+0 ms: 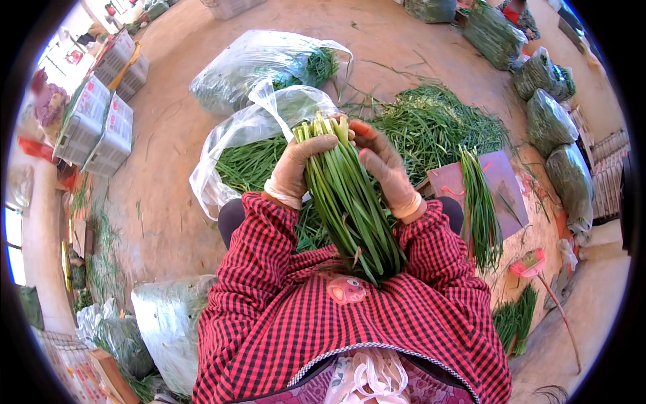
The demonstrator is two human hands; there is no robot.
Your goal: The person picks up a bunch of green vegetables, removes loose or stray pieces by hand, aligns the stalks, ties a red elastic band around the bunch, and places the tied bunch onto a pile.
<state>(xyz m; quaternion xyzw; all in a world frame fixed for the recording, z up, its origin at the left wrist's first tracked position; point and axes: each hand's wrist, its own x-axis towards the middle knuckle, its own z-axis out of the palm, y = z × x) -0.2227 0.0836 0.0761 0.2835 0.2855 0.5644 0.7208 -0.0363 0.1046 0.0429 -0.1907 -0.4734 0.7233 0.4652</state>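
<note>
A thick bunch of garlic chives (346, 195) lies across my lap, pale stem ends up and away from me, green leaves trailing toward my chest. My left hand (296, 165), in a thin glove, wraps its left side just below the stem ends, thumb across the front. Gloved too, my right hand (387, 168) cups the right side; its curled fingertips are at the stem ends and slightly blurred. Loose chives (252, 161) fill an open clear plastic bag (208, 178) beyond my left knee. A smaller bunch of chives (479, 209) rests on a purplish board (515, 185) at my right.
A large heap of loose chives (437, 121) spreads beyond my right hand. Farther off lies a stuffed plastic bag (235, 71). White crates (108, 138) stand at left; filled bags (548, 121) line the right. A pink long-handled dustpan (528, 264) is at lower right.
</note>
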